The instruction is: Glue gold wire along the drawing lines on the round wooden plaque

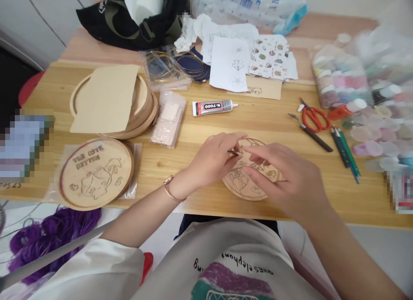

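Note:
My left hand (pixel 211 160) is closed, with a small thin dark piece (pixel 234 153) showing at its fingertips. Facing it, my right hand (pixel 287 175) curves inward, thumb and index finger apart, and I see nothing held between them. Both hands hover over a round wooden plaque (pixel 237 182) with line drawings on its face, partly hidden by my fingers. Beyond the hands lies a tube of B-7000 glue (pixel 213 107).
At left, another drawn round plaque (pixel 97 175) lies on plastic near stacked round wooden frames (pixel 146 106) under a tan sheet (pixel 106 98). Gold wire coils (pixel 159 65) and papers (pixel 229 63) are behind. Right are red-handled pliers (pixel 314 117), pencils (pixel 343 149) and small pots (pixel 368 132).

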Tool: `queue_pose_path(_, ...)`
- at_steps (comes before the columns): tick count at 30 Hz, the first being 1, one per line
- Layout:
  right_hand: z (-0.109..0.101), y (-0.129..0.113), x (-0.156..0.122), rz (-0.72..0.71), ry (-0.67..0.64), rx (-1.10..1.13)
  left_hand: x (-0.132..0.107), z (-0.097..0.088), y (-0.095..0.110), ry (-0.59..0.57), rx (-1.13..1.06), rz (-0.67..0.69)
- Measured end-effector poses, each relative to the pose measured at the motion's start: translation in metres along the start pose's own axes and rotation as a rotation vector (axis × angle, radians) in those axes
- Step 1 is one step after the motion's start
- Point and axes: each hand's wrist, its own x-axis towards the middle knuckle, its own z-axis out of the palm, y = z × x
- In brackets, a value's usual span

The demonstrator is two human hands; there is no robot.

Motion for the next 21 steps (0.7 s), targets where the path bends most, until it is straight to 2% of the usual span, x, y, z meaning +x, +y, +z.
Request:
queue_pose_path(3, 0.009, -0.003, 0.008, -0.040, -0.006, -0.027, -0.002, 0.002, 0.000, -0.062, 0.180, 0.083)
queue_pose_path(7, 0.017, -0.001, 0.009, -0.043, -0.015, -0.049, -0.002, 0.001, 0.001, -0.120, 0.260, 0.124)
queue_pose_path(14, 0.013, 0.003, -0.006, 0.149, 0.063, 0.069, 0.002, -0.003, 0.007, -0.132, 0.099, 0.184)
queue_pose_path(21, 0.013, 0.000, -0.022, 0.181, 0.057, 0.196, 0.000, -0.003, 0.008, -0.200, -0.065, 0.147)
